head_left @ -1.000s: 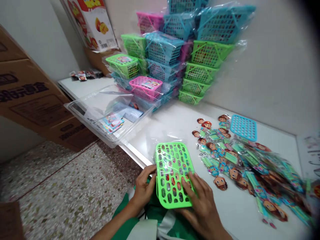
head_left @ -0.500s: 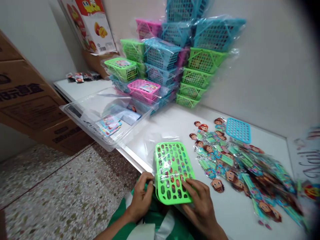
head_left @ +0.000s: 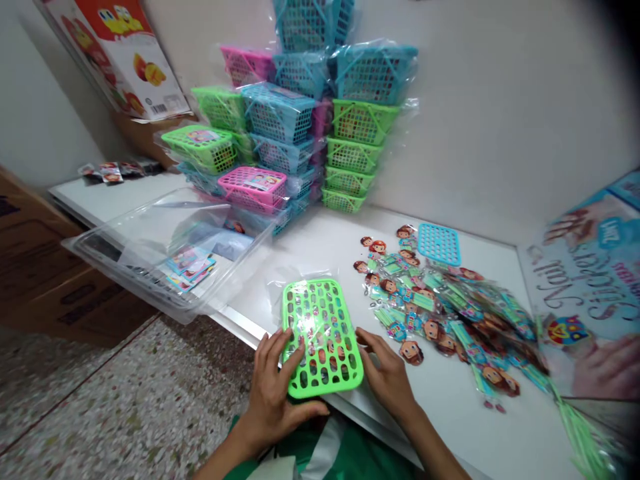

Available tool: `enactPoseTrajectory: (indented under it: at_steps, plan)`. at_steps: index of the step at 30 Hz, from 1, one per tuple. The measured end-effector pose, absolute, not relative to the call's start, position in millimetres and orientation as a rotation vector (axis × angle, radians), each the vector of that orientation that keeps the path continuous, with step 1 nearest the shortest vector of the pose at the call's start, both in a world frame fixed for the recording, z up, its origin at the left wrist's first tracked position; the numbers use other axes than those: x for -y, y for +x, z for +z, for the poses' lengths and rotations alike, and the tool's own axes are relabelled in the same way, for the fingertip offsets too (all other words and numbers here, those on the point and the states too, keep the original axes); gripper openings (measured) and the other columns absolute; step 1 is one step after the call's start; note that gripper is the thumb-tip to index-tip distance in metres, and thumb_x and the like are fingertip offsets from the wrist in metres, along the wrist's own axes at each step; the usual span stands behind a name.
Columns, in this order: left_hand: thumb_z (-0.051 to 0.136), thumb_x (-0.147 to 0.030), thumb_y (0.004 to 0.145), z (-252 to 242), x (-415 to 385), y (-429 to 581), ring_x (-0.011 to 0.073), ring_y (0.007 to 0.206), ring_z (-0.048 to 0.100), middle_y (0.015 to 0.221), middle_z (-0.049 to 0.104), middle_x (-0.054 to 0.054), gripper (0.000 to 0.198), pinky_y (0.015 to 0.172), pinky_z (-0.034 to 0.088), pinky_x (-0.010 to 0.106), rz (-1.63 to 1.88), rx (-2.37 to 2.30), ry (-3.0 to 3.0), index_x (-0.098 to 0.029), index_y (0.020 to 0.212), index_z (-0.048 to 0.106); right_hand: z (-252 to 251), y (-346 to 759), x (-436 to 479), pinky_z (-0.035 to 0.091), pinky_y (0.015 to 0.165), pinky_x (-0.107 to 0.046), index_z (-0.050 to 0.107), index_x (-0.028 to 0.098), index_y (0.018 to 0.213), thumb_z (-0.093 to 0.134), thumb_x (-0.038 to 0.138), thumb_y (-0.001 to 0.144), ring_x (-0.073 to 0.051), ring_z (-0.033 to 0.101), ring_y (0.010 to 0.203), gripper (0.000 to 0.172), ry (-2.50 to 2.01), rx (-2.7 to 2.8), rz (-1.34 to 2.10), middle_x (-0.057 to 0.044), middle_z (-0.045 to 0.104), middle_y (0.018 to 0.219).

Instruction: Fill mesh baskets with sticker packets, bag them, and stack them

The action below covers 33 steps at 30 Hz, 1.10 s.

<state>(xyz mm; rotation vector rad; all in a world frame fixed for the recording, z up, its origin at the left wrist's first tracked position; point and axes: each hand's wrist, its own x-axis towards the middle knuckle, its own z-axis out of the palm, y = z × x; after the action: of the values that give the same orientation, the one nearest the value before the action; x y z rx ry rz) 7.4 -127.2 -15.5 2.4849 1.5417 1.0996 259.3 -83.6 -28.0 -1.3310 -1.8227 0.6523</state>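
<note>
Clamping the green plastic basket (head_left: 323, 337), lower centre, between left hand (head_left: 273, 390) thumb and fingers, I rest my right hand (head_left: 387, 373) spread against it.

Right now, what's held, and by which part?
The green basket: left hand clamps its near-left corner, fingers on top, thumb at near edge. Right hand touches its right edge; grip unclear.

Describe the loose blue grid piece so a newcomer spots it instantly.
From the stack of bagged plastic baskets at the wall, look right along the white table. The flat blue perforated plastic panel lies at the far edge of the cartoon-face sticker packets, the only flat blue piece; the green perforated panel is nearer.
</note>
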Motion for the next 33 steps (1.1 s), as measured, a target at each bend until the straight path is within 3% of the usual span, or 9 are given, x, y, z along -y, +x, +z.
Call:
enactPoseTrajectory:
  at_steps: [5, 10, 14, 18, 20, 23, 24, 28, 33]
  plan:
    - [0.074, -0.033, 0.073, -17.9, 121.7, 9.9, 0.0378, 0.135, 0.03, 0.141, 0.04, 0.021, 0.075, 0.105, 0.035, 0.059, 1.19, -1.464, 2.464, -0.015, 0.136, 0.038, -17.1, 248.9, 50.8, 0.051, 0.075, -0.031, 0.062, 0.023, 0.111, 0.044, 0.018, 0.093, -0.016, 0.064, 0.086, 0.026, -1.125, 2.036, 0.55, -0.004, 0.069, 0.094]
    - [0.068, -0.014, 0.076, -18.5, 115.2, 6.8, 0.0349, 0.13, 0.038, 0.132, 0.049, 0.019, 0.055, 0.102, 0.039, 0.057, 1.353, -1.574, 2.34, -0.014, 0.125, 0.046, -11.8, 243.1, 54.9, 0.048, 0.07, -0.031, 0.061, 0.018, 0.1, 0.049, 0.015, 0.089, -0.017, 0.061, 0.079, 0.016, -1.083, 2.041, 0.38, -0.005, 0.065, 0.084]
    - [0.069, -0.007, 0.074, -18.7, 107.9, 9.1, 0.0271, 0.11, 0.052, 0.107, 0.057, 0.011, 0.031, 0.091, 0.047, 0.047, 1.538, -1.718, 2.296, -0.017, 0.1, 0.054, -17.5, 236.8, 73.2, 0.047, 0.067, -0.029, 0.059, 0.019, 0.095, 0.049, 0.014, 0.088, -0.016, 0.059, 0.075, 0.013, -1.092, 1.988, 0.444, -0.003, 0.062, 0.079]
    - [0.069, -0.008, 0.074, -16.7, 104.8, 17.3, 0.0227, 0.097, 0.054, 0.098, 0.057, 0.007, 0.027, 0.083, 0.047, 0.041, 1.528, -1.77, 2.347, -0.018, 0.095, 0.056, -23.0, 234.6, 87.5, 0.049, 0.064, -0.029, 0.057, 0.019, 0.092, 0.046, 0.014, 0.089, -0.016, 0.059, 0.073, 0.013, -1.155, 2.031, 0.421, -0.003, 0.059, 0.077]
    - [0.067, -0.008, 0.075, -15.3, 106.4, 22.4, 0.0236, 0.097, 0.054, 0.098, 0.059, 0.007, 0.024, 0.083, 0.045, 0.043, 1.49, -1.843, 2.371, -0.019, 0.093, 0.057, -24.3, 232.9, 91.4, 0.052, 0.07, -0.032, 0.055, 0.019, 0.102, 0.049, 0.019, 0.087, -0.018, 0.061, 0.083, 0.016, -1.225, 1.977, 0.435, -0.006, 0.061, 0.09]
    - [0.065, -0.007, 0.075, -13.1, 108.9, 28.2, 0.0221, 0.09, 0.054, 0.092, 0.061, 0.005, 0.022, 0.08, 0.043, 0.042, 1.481, -1.839, 2.399, -0.02, 0.09, 0.057, -24.0, 225.8, 90.5, 0.053, 0.088, -0.038, 0.035, 0.017, 0.136, 0.06, 0.03, 0.082, -0.025, 0.056, 0.113, 0.06, -1.329, 1.891, 0.502, -0.015, 0.053, 0.127]
    - [0.063, -0.005, 0.075, -12.6, 108.9, 29.0, 0.021, 0.087, 0.054, 0.09, 0.061, 0.005, 0.022, 0.078, 0.044, 0.04, 1.475, -1.785, 2.412, -0.02, 0.091, 0.058, -23.6, 222.8, 87.9, 0.051, 0.094, -0.04, 0.028, 0.018, 0.141, 0.06, 0.03, 0.082, -0.025, 0.052, 0.119, 0.068, -1.339, 1.898, 0.534, -0.015, 0.049, 0.133]
    - [0.055, 0.0, 0.078, -10.5, 103.2, 28.1, 0.0196, 0.086, 0.054, 0.092, 0.062, 0.007, 0.031, 0.073, 0.048, 0.035, 1.459, -1.554, 2.479, -0.019, 0.102, 0.06, -22.9, 218.6, 66.3, 0.042, 0.107, -0.043, 0.031, 0.023, 0.142, 0.048, 0.019, 0.087, -0.022, 0.043, 0.13, 0.058, -1.271, 1.98, 0.532, -0.01, 0.046, 0.139]
    - [0.053, -0.001, 0.078, -2.1, 94.9, 33.9, 0.0195, 0.083, 0.055, 0.089, 0.064, 0.008, 0.032, 0.071, 0.047, 0.035, 1.541, -1.516, 2.524, -0.018, 0.103, 0.062, -24.4, 235.3, 36.7, 0.046, 0.103, -0.042, 0.038, 0.024, 0.14, 0.047, 0.023, 0.09, -0.022, 0.047, 0.128, 0.051, -1.19, 2.145, 0.369, -0.01, 0.049, 0.138]
